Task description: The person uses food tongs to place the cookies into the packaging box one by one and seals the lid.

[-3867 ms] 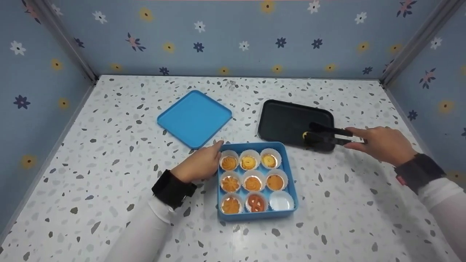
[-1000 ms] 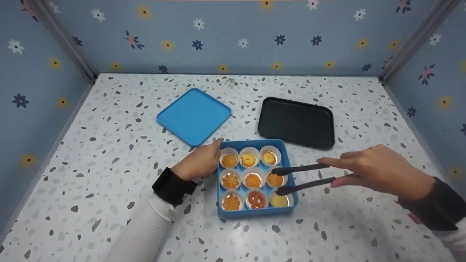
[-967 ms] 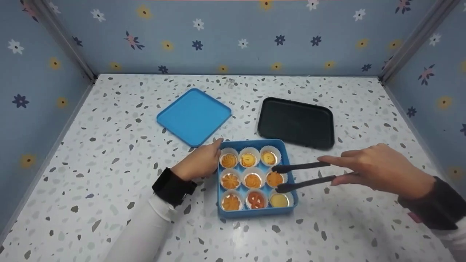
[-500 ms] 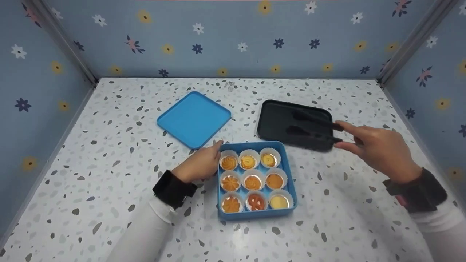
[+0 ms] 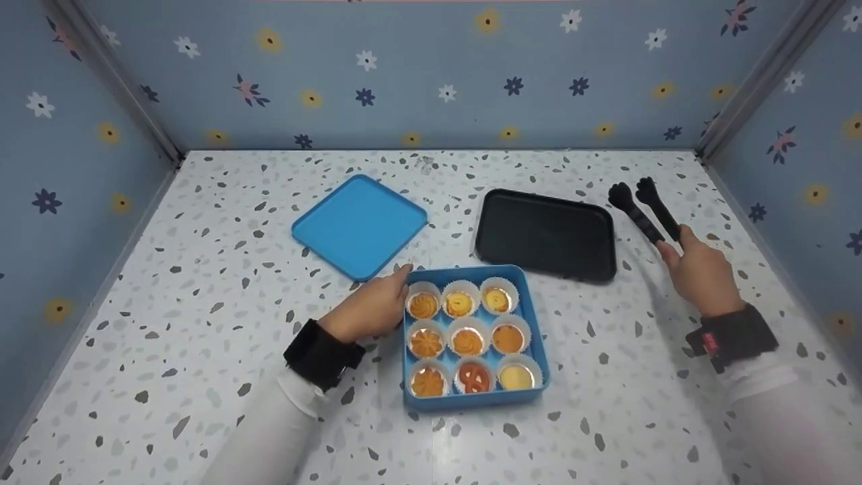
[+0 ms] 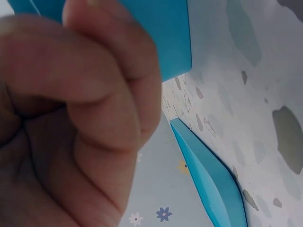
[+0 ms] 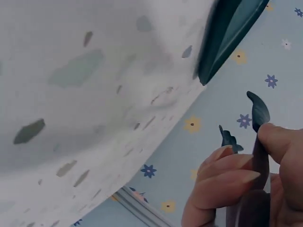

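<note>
A blue box [image 5: 475, 403] holds several cookies in white paper cups, among them a reddish pretzel-shaped cookie [image 5: 473, 377] and a pale round cookie [image 5: 516, 377]. My left hand [image 5: 370, 306] holds the box at its left side, with one fingertip by the upper left corner; in the left wrist view the fingers [image 6: 109, 94] are curled beside the blue wall. Black tongs [image 5: 663, 214] are in my right hand [image 5: 704, 276], pinched between thumb and fingers, right of the black tray [image 5: 545, 232]. The tongs' tips stand apart with nothing between them.
A square blue lid [image 5: 360, 225] lies behind the box to the left, turned cornerwise. The speckled table [image 5: 222, 269] ends at flower-patterned blue walls [image 5: 431, 67] at the back and both sides.
The lower right cup, bare in the oldest frame, now holds the pale cookie. My right hand has carried the tongs from the box over the black tray to its right. My left hand stayed.
</note>
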`<state>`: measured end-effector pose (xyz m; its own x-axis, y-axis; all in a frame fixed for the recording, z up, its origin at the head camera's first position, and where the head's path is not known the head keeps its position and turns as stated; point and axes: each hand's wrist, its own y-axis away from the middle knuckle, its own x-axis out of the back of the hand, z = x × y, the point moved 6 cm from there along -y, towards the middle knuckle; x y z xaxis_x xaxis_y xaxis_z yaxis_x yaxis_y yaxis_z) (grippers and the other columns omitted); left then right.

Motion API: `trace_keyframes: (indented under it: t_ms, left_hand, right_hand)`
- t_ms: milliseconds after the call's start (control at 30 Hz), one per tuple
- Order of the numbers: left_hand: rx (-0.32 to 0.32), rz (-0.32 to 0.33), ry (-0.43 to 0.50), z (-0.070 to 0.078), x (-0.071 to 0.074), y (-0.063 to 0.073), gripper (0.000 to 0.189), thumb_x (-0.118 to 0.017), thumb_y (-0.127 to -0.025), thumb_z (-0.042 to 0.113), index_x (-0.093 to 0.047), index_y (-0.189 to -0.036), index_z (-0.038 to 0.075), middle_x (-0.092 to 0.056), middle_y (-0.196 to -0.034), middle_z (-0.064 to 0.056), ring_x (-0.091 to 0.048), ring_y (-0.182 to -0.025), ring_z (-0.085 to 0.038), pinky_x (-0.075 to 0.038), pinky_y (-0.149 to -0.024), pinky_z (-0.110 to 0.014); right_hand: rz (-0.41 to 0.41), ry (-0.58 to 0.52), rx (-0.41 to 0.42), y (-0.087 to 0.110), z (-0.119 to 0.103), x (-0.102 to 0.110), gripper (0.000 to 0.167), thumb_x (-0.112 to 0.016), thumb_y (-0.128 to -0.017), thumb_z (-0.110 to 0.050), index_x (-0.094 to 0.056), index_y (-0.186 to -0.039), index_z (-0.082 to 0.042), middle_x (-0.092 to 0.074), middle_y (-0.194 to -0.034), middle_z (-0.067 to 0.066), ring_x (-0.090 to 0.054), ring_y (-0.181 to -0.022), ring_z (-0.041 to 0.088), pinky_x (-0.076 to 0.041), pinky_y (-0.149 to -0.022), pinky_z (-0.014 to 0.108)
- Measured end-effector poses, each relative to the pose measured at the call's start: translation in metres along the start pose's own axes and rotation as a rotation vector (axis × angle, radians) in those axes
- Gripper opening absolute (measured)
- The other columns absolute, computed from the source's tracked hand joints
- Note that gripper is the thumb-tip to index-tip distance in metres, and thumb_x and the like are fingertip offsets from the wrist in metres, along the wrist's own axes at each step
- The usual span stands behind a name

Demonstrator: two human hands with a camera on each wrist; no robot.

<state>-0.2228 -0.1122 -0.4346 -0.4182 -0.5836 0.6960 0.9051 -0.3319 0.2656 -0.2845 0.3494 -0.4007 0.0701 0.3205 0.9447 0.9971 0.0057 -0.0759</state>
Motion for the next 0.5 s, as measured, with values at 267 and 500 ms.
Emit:
trace_keyframes:
  t_ms: [267,500]
  left_hand:
    - [-0.016,0.012,-0.014,0.000,0.000,0.000,0.054,-0.035,-0.107,0.015,-0.020,-0.156,-0.001,-0.065,-0.094,-0.016,-0.058,-0.053,-0.017,-0.050,-0.047,-0.033]
    - [-0.012,0.015,-0.010,0.001,0.000,0.000,0.054,-0.035,-0.107,0.016,-0.020,-0.156,0.000,-0.064,-0.104,-0.018,-0.058,-0.054,-0.018,-0.051,-0.049,-0.033]
  right_hand:
    - [-0.107,-0.013,-0.096,-0.006,0.017,-0.024,0.066,-0.034,-0.108,-0.031,-0.021,-0.142,0.024,-0.043,-0.117,0.053,-0.047,-0.103,0.067,-0.041,-0.086,0.071]
    - [-0.143,0.069,-0.100,-0.012,0.014,-0.027,0.062,-0.045,-0.105,-0.032,-0.042,-0.120,0.028,-0.055,-0.091,0.046,-0.058,-0.080,0.059,-0.049,-0.068,0.063]
